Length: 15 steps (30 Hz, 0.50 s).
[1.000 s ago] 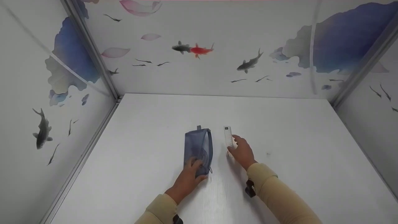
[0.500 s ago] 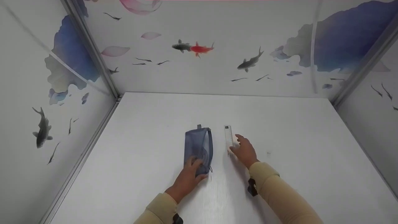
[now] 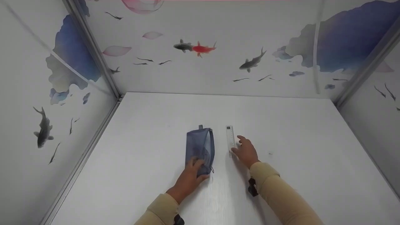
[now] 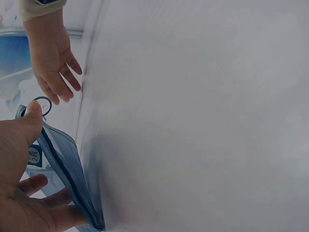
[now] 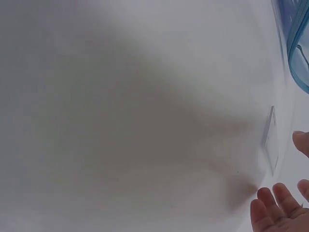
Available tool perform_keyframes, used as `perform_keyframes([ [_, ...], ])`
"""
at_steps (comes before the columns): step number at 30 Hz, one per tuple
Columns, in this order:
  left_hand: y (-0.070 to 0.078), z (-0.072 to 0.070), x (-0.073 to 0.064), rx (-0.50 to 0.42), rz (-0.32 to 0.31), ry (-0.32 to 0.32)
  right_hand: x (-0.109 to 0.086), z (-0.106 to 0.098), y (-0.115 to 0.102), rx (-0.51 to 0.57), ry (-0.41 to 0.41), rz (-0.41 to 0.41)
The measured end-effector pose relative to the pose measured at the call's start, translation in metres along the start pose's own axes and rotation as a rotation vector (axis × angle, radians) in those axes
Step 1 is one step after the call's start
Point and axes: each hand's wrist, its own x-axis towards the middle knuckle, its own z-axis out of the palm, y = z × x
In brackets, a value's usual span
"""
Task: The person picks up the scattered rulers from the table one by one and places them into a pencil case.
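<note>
A blue mesh zip pouch lies on the white table, its zipped side to the right. My left hand holds its near end, with fingers over the mesh and thumb at the corner. In the left wrist view, that thumb lies by the ring on the zipper end of the pouch. Right of the pouch is a clear ruler, flat on the table. My right hand hovers just beside the ruler, thumb close to its edge. In the right wrist view its fingers are spread and hold nothing.
A tiny clear piece lies on the table right of the right hand. White walls printed with fish and petals stand behind the table and along both sides, joined by metal corner posts.
My right hand has let go of the ruler and drawn slightly to the right, leaving it lying flat. The left hand and the pouch stay in place.
</note>
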Motion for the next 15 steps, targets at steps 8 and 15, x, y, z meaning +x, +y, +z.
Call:
perform_keyframes([
  [8, -0.0015, -0.001, 0.0002, -0.001, 0.002, -0.003, 0.0042, 0.003, -0.0019, 0.019, -0.013, 0.033],
  [15, -0.0004, -0.0024, 0.0003, 0.006, -0.004, -0.005, 0.0077, 0.0051, -0.0034, -0.005, -0.028, 0.054],
])
